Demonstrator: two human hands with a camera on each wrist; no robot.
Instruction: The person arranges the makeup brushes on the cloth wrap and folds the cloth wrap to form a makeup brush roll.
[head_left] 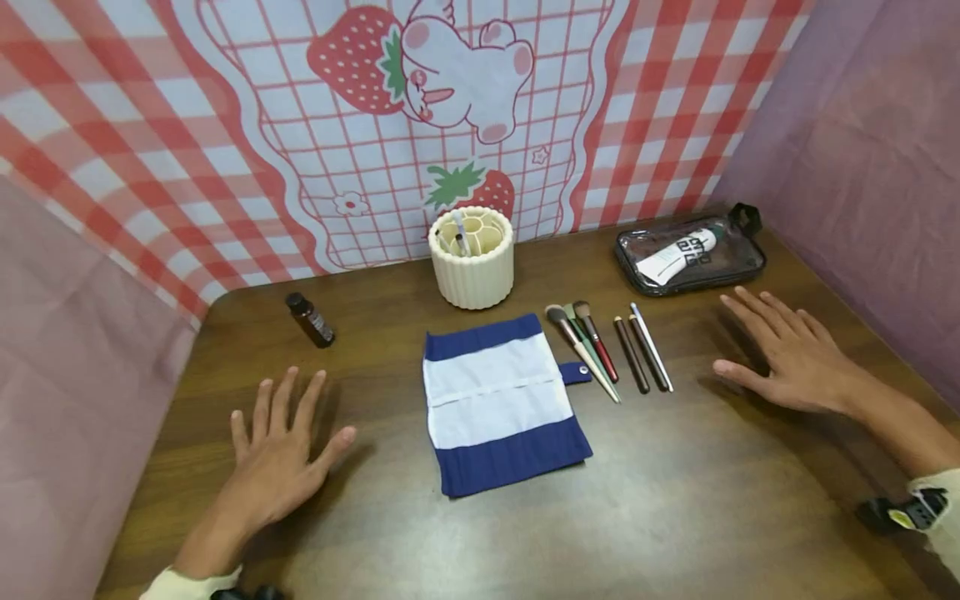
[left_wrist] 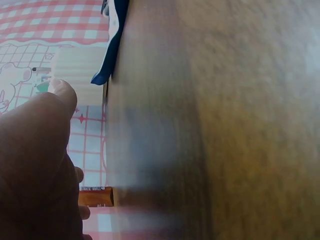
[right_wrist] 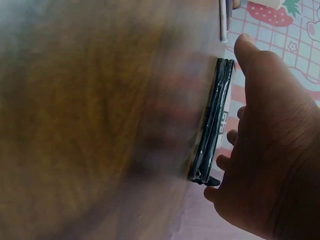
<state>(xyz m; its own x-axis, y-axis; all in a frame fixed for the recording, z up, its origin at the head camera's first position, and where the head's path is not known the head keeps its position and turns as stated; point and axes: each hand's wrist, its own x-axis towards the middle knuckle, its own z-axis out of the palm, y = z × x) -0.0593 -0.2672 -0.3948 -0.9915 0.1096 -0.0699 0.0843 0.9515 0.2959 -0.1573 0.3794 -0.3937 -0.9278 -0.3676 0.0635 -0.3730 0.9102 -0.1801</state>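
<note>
My left hand point(head_left: 277, 467) is spread over the table's left side with straight fingers and holds nothing. Beyond its fingertips stands a small dark bottle with a black cap point(head_left: 311, 320). On the right, my right hand point(head_left: 795, 354) is also spread and holds nothing, near a clear black-edged pouch point(head_left: 693, 254) with a white tube point(head_left: 678, 257) inside. Between the hands lies a blue and white cloth roll point(head_left: 502, 404), opened flat, with a snap strap point(head_left: 576, 372). Beside it are several makeup brushes point(head_left: 588, 346) and slim pencils point(head_left: 645, 350).
A cream ribbed round holder point(head_left: 474, 271) with compartments stands at the back middle, a few slim items in it. Behind the wooden table point(head_left: 360, 533) hangs a red checked cloth point(head_left: 660, 100) with strawberries. Pinkish cloth point(head_left: 870, 150) closes off both sides.
</note>
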